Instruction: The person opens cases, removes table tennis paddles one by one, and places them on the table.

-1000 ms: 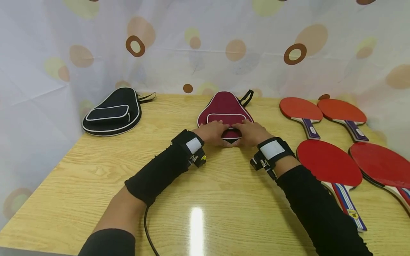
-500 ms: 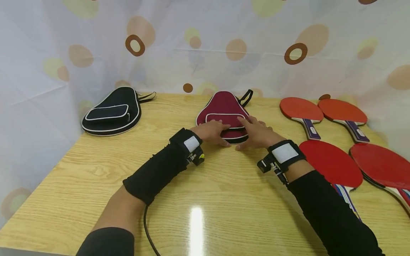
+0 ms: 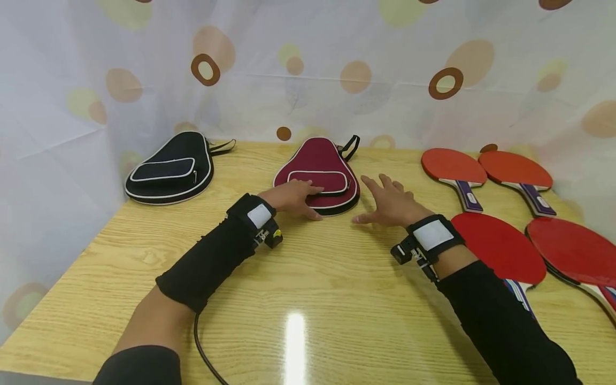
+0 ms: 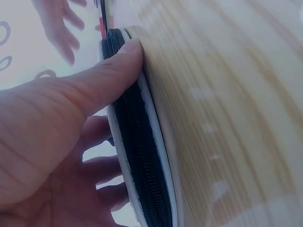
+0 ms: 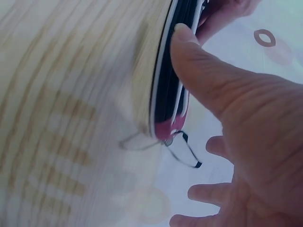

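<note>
A dark red table tennis bat case [image 3: 317, 155] with white piping, a front pocket and a black loop lies at the back middle of the table. My left hand [image 3: 291, 197] holds its front left part, fingers over the top and thumb against the black zipped edge [image 4: 142, 156], as the left wrist view shows. Just right of the case, my right hand [image 3: 390, 204] is apart from it, fingers spread and holding nothing. In the right wrist view, the right thumb [image 5: 199, 64] overlaps the case's edge in the picture. The left fingertips are partly hidden behind the case in the left wrist view.
A black bat case [image 3: 170, 168] lies at the back left. At the right are several red bats: an orange-red bat [image 3: 452, 164], another [image 3: 515, 168] beside it, a larger red bat [image 3: 500, 246] near my right forearm, and one [image 3: 577, 248] at the far right. A patterned cloth [image 3: 317, 32] hangs behind.
The red case has slid left along the table with my left hand on it. My right hand has come off the case and moved slightly right, its fingers spreading.
</note>
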`<state>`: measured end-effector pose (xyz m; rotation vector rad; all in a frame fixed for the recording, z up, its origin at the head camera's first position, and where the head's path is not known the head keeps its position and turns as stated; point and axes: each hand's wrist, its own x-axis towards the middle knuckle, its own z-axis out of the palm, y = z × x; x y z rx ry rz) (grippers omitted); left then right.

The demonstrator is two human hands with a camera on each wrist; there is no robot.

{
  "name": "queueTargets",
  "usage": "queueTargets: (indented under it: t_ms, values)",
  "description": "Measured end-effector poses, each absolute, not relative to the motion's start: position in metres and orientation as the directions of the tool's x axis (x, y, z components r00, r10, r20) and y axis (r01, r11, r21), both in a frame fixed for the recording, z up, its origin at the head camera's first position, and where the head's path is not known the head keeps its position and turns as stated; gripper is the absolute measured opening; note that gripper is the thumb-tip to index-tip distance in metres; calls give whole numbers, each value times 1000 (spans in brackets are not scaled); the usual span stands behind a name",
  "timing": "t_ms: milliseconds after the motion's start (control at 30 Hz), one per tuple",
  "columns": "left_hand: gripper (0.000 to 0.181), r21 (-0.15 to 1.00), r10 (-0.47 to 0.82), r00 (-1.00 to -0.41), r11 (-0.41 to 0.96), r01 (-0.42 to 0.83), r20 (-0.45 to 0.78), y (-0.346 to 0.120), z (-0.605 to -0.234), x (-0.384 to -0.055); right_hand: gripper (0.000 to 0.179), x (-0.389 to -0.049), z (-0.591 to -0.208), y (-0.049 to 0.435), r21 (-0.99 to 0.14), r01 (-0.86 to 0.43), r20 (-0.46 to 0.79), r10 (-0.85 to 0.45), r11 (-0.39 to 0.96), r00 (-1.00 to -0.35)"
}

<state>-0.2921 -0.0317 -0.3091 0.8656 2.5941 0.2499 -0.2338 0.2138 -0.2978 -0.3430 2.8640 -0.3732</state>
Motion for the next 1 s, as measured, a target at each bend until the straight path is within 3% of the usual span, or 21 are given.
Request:
queueTargets:
  t_ms: [1000]
  values:
    - [79,321,579,-766,808,494,-278,-137,-310,-305,98,-229,-305,220,-306,-192,-183,-255,933,-949]
